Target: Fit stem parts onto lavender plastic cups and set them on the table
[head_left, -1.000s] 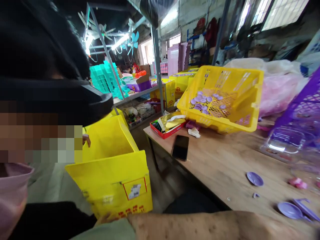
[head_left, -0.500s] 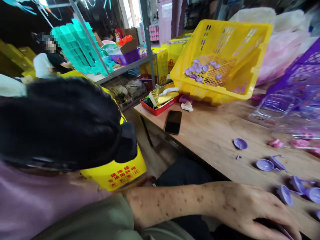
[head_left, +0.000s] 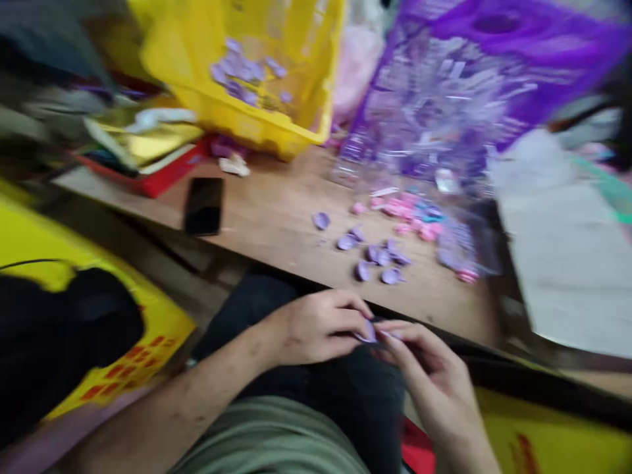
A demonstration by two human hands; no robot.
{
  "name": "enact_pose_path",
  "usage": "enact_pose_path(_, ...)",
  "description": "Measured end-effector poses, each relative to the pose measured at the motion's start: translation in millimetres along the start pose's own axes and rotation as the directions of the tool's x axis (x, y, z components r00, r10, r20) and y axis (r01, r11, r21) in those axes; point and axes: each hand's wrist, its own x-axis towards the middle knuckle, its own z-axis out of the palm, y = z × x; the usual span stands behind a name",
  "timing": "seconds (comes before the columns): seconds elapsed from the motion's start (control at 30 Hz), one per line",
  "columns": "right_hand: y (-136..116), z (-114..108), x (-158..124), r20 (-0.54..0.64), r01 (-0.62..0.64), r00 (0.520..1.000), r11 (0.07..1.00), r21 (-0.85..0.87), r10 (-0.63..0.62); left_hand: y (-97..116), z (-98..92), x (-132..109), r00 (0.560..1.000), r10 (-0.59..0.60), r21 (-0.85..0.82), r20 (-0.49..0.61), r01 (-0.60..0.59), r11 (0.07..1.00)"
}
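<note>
My left hand [head_left: 316, 327] and my right hand [head_left: 428, 372] meet over my lap, just below the wooden table's front edge [head_left: 434, 322]. Both pinch a small purple plastic piece [head_left: 368, 332] between their fingertips. The view is blurred, so the piece's shape is unclear. Several more purple pieces [head_left: 375, 253] lie loose on the table just beyond my hands, with pink pieces [head_left: 405, 214] behind them.
A black phone [head_left: 204, 205] lies on the table at left. A yellow basket [head_left: 237, 79] with purple discs stands at the back, a purple basket [head_left: 484, 72] to its right. A red tray [head_left: 143, 164] sits far left. A yellow box [head_left: 148, 342] and another person's dark head [head_left: 59, 336] are at lower left.
The view swung right and down to my lap. My left hand came off the table edge and both hands now pinch a purple piece together.
</note>
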Motion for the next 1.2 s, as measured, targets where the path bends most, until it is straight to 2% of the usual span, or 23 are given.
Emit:
enact_pose_path(0.1, -1.8, -3.7, -6.2, 0.063, -0.077, 0.996, 0.991, 0.113, 0.071, 0.5, -10.1, -0.3, 1.0, 0.025, -0.013, -0.006, -0.025, 1.0)
enact_pose_path(0.2, -10.3, 0.5, -6.7, 0.092, -0.078, 0.994, 0.987, 0.143, 0.065, 9.9, -15.7, 3.1, 0.998, 0.054, 0.085, 0.043, -0.057, 0.995)
enact_pose_path(0.3, -19.3, -0.1, -8.0, 0.163, -0.065, 0.986, 0.986, 0.153, 0.04, 18.5, -17.7, 5.2, 0.992, 0.016, 0.183, 0.121, -0.038, 0.982)
enact_pose_path(0.43, -20.1, -6.4, -8.1, 0.234, -0.068, 0.971, 0.991, 0.111, 0.041, 22.9, -18.8, 4.5, 0.977, -0.019, 0.217, 0.213, -0.028, 0.976)
enact_pose_path(0.6, -14.6, -10.7, -6.9, 0.286, -0.057, 0.958, 0.995, 0.081, 0.032, 26.0, -18.6, 4.5, 0.971, 0.002, 0.218, 0.239, -0.055, 0.974)
enact_pose_path(0.93, -10.7, -14.8, -8.3, 0.309, -0.062, 0.95, 0.996, 0.066, 0.039, 29.4, -19.5, 9.8, 0.951, 0.029, 0.267, 0.309, -0.116, 0.957)
enact_pose_path(1.07, -11.4, -14.8, -2.4, 0.32, -0.039, 0.947, 0.999, 0.017, 0.032, 29.8, -14.4, 12.3, 0.943, 0.025, 0.291, 0.332, -0.128, 0.948)
enact_pose_path(1.13, -8.3, -16.7, -1.7, 0.351, 0.015, 0.936, 0.999, -0.039, -0.001, 31.9, -12.4, 13.5, 0.931, 0.004, 0.309, 0.365, -0.125, 0.943)
enact_pose_path(1.2, 3.2, -20.6, -3.0, 0.367, 0.072, 0.93, 0.992, -0.106, -0.028, 34.9, -16.7, 11.9, 0.943, -0.102, 0.362, 0.317, -0.021, 0.932)
